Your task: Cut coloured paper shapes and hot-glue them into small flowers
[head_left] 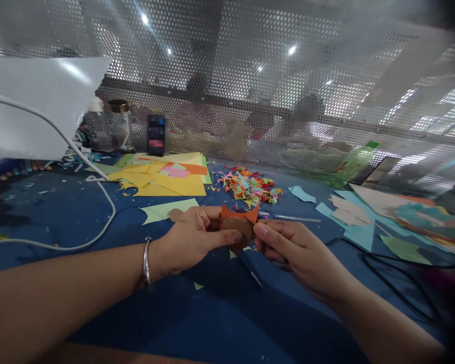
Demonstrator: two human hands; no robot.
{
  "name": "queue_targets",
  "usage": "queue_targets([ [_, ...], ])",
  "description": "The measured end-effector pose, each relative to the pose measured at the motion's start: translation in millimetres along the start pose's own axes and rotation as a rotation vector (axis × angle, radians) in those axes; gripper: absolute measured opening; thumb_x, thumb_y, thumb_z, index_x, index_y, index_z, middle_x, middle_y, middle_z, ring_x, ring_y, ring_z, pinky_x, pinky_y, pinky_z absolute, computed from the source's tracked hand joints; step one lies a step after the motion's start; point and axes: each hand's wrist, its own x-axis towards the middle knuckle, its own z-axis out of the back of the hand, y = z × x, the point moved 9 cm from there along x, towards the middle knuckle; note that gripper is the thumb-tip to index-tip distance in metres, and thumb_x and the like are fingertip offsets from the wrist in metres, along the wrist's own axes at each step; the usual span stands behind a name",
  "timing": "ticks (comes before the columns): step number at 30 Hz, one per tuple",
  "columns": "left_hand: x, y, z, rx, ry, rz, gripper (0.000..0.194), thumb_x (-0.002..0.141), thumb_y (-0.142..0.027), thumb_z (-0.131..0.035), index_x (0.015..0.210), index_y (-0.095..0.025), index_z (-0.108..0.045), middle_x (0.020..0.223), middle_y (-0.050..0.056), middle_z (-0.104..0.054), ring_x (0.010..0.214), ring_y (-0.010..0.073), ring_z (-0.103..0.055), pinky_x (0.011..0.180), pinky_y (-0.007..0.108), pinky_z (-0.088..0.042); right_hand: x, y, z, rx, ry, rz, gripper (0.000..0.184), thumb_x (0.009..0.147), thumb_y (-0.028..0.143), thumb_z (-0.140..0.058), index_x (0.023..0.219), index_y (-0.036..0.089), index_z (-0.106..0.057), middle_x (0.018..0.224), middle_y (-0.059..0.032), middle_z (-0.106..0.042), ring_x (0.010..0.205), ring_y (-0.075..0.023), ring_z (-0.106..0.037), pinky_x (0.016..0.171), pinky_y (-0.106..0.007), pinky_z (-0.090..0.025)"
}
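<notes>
My left hand (191, 235) pinches a round brown disc (246, 228), which looks like cardboard, together with a piece of orange paper (238, 212) with pointed corners behind it. At the right edge of the paper, the thumb and fingers of my right hand (288, 242) are pressed together. A thin dark tip shows by these fingers, but what it belongs to is hidden. Below the hands a slim tool with a pale tip (256, 279) is partly visible. Left of my left hand, another brown disc (175, 216) lies on light green paper (155, 211).
Yellow sheets (170, 184) are stacked at the back, beside a heap of colourful scraps (250, 186). Blue sheets (360, 235), a green bottle (354, 164) and a black cable (394, 278) are on the right. A white cable (109, 202) loops at left. Perforated metal (250, 65) stands behind.
</notes>
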Motion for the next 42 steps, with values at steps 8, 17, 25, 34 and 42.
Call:
queue_targets([
  [8,0.4,2.6,7.0,0.077,-0.021,-0.011,0.017,0.073,-0.021,-0.080,0.088,-0.014,-0.075,0.081,0.003,-0.074,0.074,0.0120,-0.064,0.076,0.026,-0.050,0.4,1.7,1.0,-0.028,0.015,0.035,0.054,0.085,0.069,-0.057,0.065,0.019,-0.053,0.051,0.0088,-0.027,0.044,-0.0064,-0.019,0.040,-0.023,-0.013],
  [17,1.1,-2.7,7.7,0.201,-0.005,-0.052,0.016,0.073,-0.023,-0.077,0.086,-0.014,-0.073,0.079,0.001,-0.071,0.072,0.0115,-0.060,0.071,0.024,-0.047,-0.6,1.2,2.6,-0.067,0.043,0.063,0.052,0.089,0.066,-0.055,0.067,0.019,-0.053,0.053,0.0087,-0.027,0.045,-0.0069,-0.020,0.041,-0.023,-0.016],
  [25,1.4,-2.2,8.2,0.310,0.036,-0.059,0.022,0.076,-0.031,-0.075,0.088,-0.013,-0.071,0.077,0.003,-0.069,0.066,0.0114,-0.058,0.062,0.023,-0.044,0.7,5.1,6.5,-0.198,0.038,0.116,0.049,0.092,0.061,-0.054,0.066,0.019,-0.056,0.053,0.0067,-0.031,0.045,-0.0076,-0.023,0.040,-0.024,-0.017],
  [34,1.9,1.4,5.3,0.325,0.081,-0.013,0.024,0.078,-0.035,-0.073,0.088,-0.013,-0.067,0.074,0.005,-0.072,0.066,0.0132,-0.064,0.055,0.021,-0.046,1.4,5.3,6.2,-0.188,0.032,0.119,0.050,0.091,0.062,-0.054,0.066,0.019,-0.057,0.052,0.0069,-0.030,0.045,-0.0078,-0.023,0.042,-0.025,-0.017],
  [42,2.0,-0.3,4.2,0.357,0.097,-0.021,0.022,0.080,-0.035,-0.072,0.086,-0.014,-0.068,0.074,0.004,-0.070,0.065,0.0113,-0.061,0.056,0.022,-0.044,1.8,4.5,6.6,-0.170,0.026,0.115,0.050,0.092,0.061,-0.054,0.065,0.018,-0.056,0.054,0.0066,-0.032,0.046,-0.0073,-0.023,0.042,-0.024,-0.018],
])
